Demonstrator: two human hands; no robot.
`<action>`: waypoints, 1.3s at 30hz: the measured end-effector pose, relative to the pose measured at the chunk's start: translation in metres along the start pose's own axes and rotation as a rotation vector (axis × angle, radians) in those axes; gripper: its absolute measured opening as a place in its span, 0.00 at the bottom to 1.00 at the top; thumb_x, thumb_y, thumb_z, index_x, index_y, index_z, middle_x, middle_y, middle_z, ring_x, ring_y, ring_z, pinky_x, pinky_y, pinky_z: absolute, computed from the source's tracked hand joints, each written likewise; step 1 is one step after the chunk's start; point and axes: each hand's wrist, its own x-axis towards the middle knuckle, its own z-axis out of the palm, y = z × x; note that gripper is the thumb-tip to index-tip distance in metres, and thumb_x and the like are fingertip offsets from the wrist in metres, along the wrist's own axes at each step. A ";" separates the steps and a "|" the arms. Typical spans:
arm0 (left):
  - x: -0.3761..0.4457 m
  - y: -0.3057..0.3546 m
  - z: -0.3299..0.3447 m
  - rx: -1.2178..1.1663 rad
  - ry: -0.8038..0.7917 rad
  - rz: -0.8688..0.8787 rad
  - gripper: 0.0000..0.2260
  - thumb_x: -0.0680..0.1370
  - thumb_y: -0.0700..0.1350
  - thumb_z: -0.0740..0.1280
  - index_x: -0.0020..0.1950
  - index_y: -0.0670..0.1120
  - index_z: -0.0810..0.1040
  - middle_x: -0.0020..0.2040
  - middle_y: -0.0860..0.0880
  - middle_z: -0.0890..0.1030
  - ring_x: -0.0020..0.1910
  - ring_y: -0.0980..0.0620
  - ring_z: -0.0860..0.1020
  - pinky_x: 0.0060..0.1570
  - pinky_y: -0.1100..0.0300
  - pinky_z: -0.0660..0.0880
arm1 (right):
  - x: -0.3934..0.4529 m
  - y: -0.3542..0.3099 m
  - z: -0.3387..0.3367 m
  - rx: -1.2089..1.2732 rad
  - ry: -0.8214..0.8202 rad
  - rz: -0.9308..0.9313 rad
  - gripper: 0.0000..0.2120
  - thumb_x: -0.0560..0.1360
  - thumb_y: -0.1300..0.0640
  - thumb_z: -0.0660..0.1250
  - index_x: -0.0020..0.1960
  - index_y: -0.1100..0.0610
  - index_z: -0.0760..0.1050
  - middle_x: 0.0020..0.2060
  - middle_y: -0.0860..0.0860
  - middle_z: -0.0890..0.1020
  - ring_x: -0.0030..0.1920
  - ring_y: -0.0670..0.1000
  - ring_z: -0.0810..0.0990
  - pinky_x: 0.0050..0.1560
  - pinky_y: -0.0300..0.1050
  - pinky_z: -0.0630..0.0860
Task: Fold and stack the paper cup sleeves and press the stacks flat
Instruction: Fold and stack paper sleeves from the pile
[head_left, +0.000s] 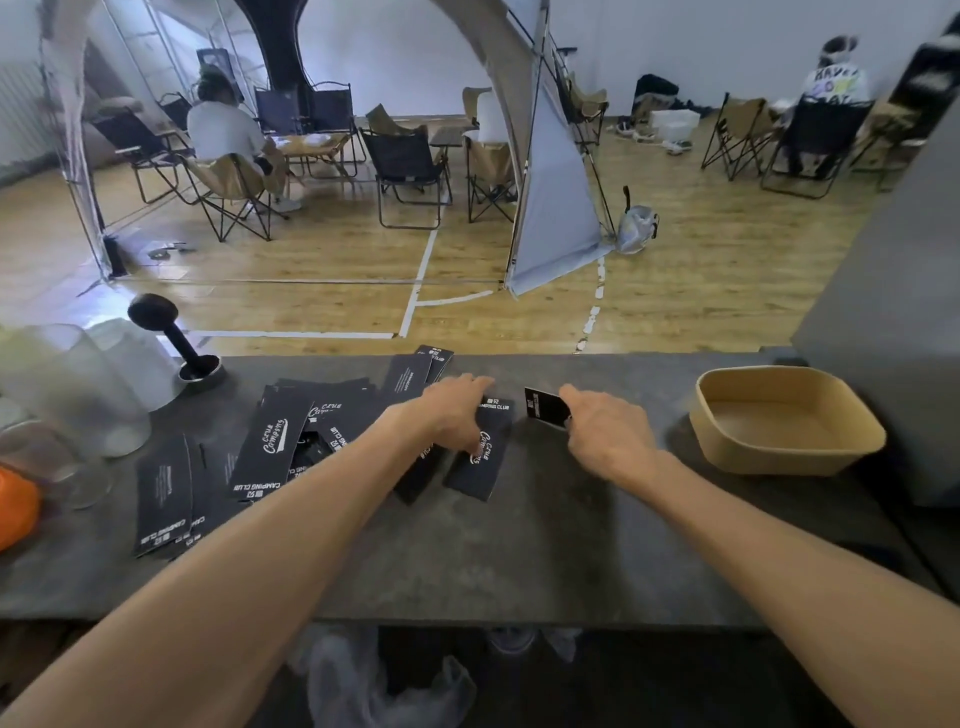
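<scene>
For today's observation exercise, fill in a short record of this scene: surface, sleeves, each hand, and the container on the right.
surface: dark grey counter
sleeves: black printed paper cup sleeves lie scattered flat left of centre
left hand: left hand rests on a folded sleeve
right hand: right hand pinches a small black sleeve, tilted up off the counter
container: tan paper bowl, nothing visible inside

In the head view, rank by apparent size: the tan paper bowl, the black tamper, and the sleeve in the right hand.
1. tan paper bowl
2. black tamper
3. sleeve pinched in the right hand, partly hidden by it
</scene>
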 end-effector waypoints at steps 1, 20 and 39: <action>0.002 0.001 0.001 0.037 0.004 -0.003 0.45 0.68 0.50 0.79 0.78 0.47 0.57 0.71 0.44 0.66 0.71 0.42 0.65 0.70 0.46 0.65 | 0.000 0.000 -0.001 -0.007 -0.007 0.004 0.07 0.79 0.60 0.61 0.55 0.52 0.67 0.53 0.53 0.81 0.51 0.59 0.80 0.40 0.47 0.65; -0.017 0.029 0.067 -0.467 0.565 -0.106 0.10 0.80 0.50 0.64 0.52 0.43 0.72 0.52 0.42 0.80 0.54 0.41 0.74 0.54 0.48 0.68 | -0.015 -0.010 0.004 0.136 0.045 -0.076 0.06 0.77 0.55 0.62 0.53 0.55 0.71 0.50 0.53 0.76 0.51 0.59 0.78 0.44 0.50 0.71; -0.023 0.011 0.045 -0.337 0.428 0.080 0.26 0.74 0.36 0.61 0.73 0.47 0.68 0.66 0.44 0.74 0.68 0.42 0.68 0.69 0.48 0.63 | -0.001 -0.004 0.006 -0.086 -0.031 -0.104 0.10 0.81 0.48 0.59 0.56 0.54 0.67 0.55 0.55 0.79 0.56 0.59 0.78 0.48 0.52 0.72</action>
